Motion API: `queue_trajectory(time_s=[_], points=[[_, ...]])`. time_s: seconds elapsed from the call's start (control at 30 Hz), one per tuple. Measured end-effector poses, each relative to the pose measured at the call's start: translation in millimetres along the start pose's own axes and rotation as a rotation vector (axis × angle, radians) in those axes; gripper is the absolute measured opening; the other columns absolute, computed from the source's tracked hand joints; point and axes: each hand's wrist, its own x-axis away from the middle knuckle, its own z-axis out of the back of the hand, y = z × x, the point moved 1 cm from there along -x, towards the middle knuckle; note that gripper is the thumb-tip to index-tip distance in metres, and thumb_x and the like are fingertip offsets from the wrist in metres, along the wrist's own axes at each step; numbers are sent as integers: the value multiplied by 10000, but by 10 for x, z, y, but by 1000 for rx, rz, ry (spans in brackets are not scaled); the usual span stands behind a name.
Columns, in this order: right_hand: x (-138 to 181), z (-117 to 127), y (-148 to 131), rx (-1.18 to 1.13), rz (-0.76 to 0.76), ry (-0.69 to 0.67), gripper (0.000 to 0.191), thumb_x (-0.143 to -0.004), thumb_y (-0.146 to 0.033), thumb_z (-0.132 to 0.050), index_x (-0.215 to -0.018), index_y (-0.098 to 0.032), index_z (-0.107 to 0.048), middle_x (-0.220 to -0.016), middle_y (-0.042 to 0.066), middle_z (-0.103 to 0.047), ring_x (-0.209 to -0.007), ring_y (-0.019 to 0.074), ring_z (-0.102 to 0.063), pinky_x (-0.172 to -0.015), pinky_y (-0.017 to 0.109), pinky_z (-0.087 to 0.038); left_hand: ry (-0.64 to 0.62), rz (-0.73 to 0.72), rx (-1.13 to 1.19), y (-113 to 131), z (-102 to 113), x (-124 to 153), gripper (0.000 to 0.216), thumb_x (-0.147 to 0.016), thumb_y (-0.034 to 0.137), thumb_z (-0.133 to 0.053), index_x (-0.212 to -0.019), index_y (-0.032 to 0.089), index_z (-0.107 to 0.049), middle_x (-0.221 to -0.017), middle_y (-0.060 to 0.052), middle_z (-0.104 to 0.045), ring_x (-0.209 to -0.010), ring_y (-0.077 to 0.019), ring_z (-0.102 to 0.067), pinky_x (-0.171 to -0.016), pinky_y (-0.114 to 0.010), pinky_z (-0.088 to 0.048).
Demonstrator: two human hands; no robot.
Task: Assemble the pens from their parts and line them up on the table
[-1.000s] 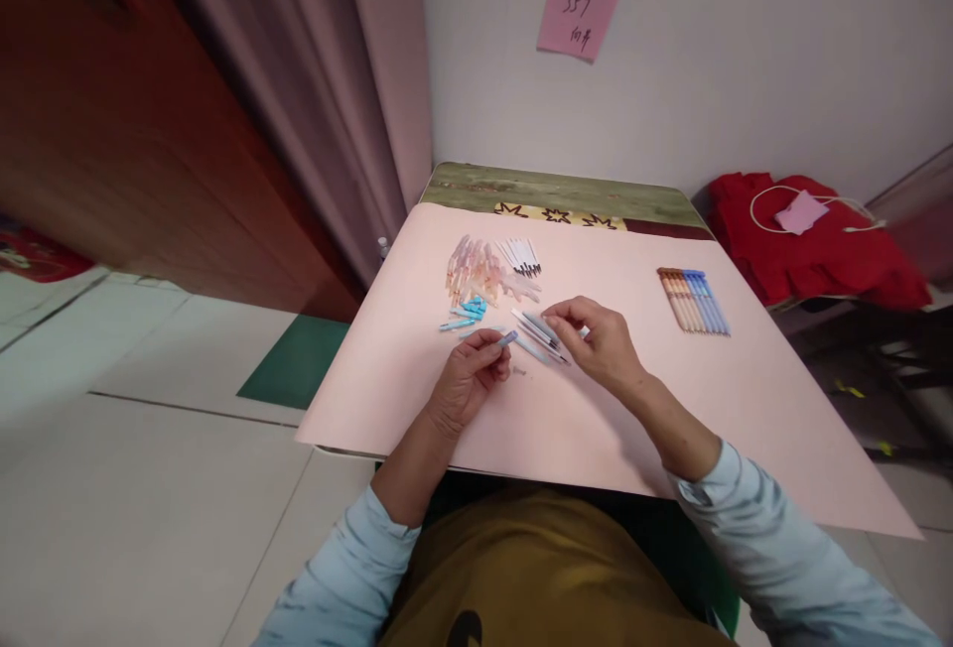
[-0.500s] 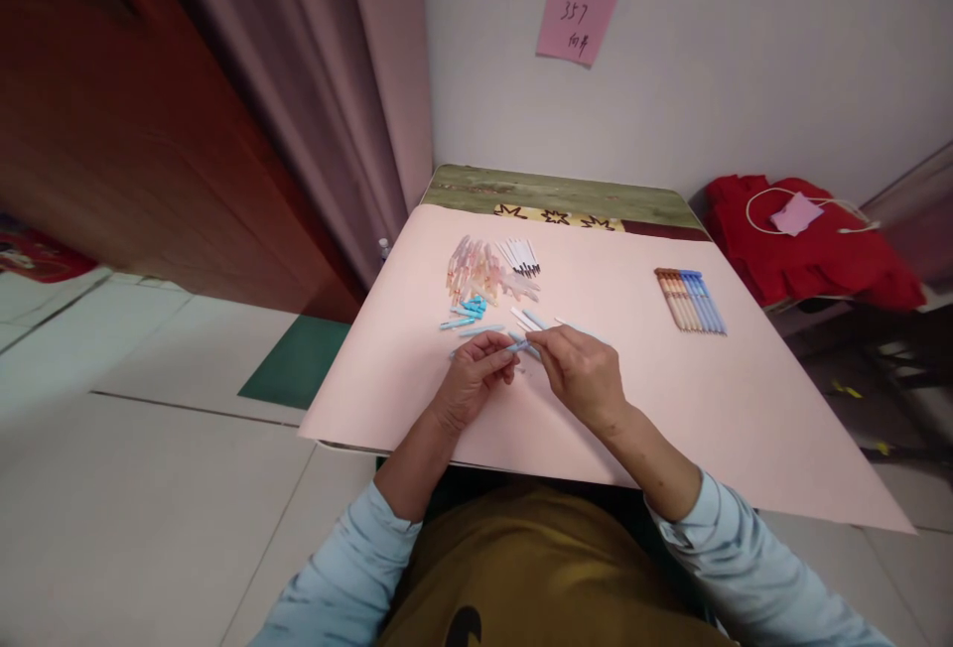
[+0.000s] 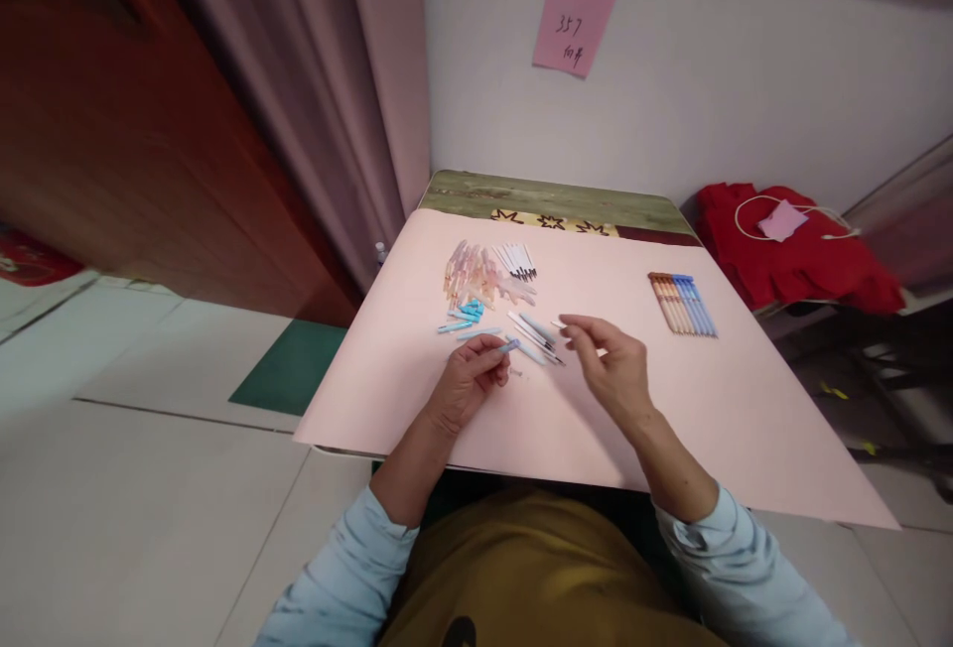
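Note:
My left hand (image 3: 468,376) pinches a short blue pen part (image 3: 509,346) between thumb and fingers, above the paper-covered table. My right hand (image 3: 607,357) is to the right of it, fingers curled around a slim white-ended pen part (image 3: 557,323); most of that part is hidden by the hand. Between the hands lie white refills (image 3: 530,331) with dark tips and light blue pen barrels (image 3: 537,326). A small clear piece (image 3: 516,372) rests just below them. Bright blue pen parts (image 3: 469,311) lie beyond my left hand.
Farther back are a pile of clear pinkish pen parts (image 3: 476,275) and a row of white sticks with black ends (image 3: 515,262). Finished-looking brown and blue pens (image 3: 682,305) lie side by side at right. Red cloth (image 3: 796,260) sits beyond the table's right edge.
My right hand has moved away from my left hand, rightward to the slim white-ended part. My left hand still holds the blue pen part. The view has shifted slightly.

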Motion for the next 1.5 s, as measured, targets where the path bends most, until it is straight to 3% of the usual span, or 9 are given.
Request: queue_trajectory(time_s=[0.07, 0.13, 0.27, 0.37, 0.5, 0.63, 0.87, 1.27, 1.5], points=[[-27, 126, 236, 92, -142, 92, 297, -928, -397, -533, -1061, -218, -730, -921, 44, -756, -747, 181, -695, -711, 313, -546, 14, 0, 64, 6, 28, -14, 230, -687, 190, -788, -863, 153, -645, -645, 0, -607, -552, -87, -524, -535, -206, -391], [-25, 209, 455, 312, -197, 90, 283, -891, -410, -564, -1009, -232, -749, -940, 46, -751, -766, 197, -681, -706, 331, -520, 20, -8, 125, 14, 49, -28, 227, -692, 189, -778, -870, 161, -639, -624, 15, -568, -547, -83, -496, -517, -199, -372], [52, 180, 713, 533, -115, -34, 252, -873, -388, -592, -984, -229, -753, -978, 55, -727, -813, 204, -656, -649, 306, -464, 15, -9, 191, 32, 61, -46, 227, -699, 179, -759, -882, 170, -626, -617, 32, -510, -550, -78, -465, -505, -192, -355], [94, 104, 757, 580, -8, -2, 208, -864, -346, -614, -928, -204, -751, -924, 66, -719, -819, 204, -637, -641, 296, -442, 18, -19, 195, 44, 55, -44, 235, -698, 181, -756, -886, 174, -616, -630, 33, -505, -559, -78, -465, -511, -193, -358], [79, 129, 631, 494, -34, 32, 206, -880, -361, -584, -885, -224, -738, -791, 27, -719, -636, 170, -611, -554, 274, -408, 30, -12, 186, 53, 40, -32, 245, -689, 189, -764, -879, 173, -609, -634, 32, -506, -564, -79, -469, -514, -194, -352], [113, 210, 290, 302, -66, -44, 213, -884, -418, -605, -941, -252, -725, -804, -4, -737, -474, 130, -550, -528, 280, -431, 32, 5, 157, 48, 28, -26, 242, -685, 195, -773, -863, 168, -610, -626, 29, -519, -561, -80, -476, -517, -197, -350], [241, 165, -53, 238, 126, -81, 172, -910, -357, -600, -991, -260, -717, -931, 9, -750, -820, 200, -677, -696, 315, -508, 1, -3, 85, 17, 21, -23, 236, -694, 209, -775, -858, 165, -611, -618, 11, -567, -560, -94, -505, -528, -210, -362], [230, 210, -128, 316, 281, -52, 166, -915, -292, -606, -1034, -268, -720, -949, 22, -746, -881, 213, -678, -795, 360, -484, 42, -4, 53, 21, -3, -3, 241, -670, 219, -803, -815, 149, -623, -565, 18, -553, -535, -85, -496, -513, -205, -356], [253, 117, -321, 207, 286, -45, 162, -906, -222, -585, -1027, -247, -691, -964, 36, -728, -900, 206, -666, -795, 343, -502, 103, -13, 159, 21, 40, -4, 314, -649, 231, -845, -870, 141, -642, -627, 16, -573, -553, -74, -504, -499, -184, -370]])
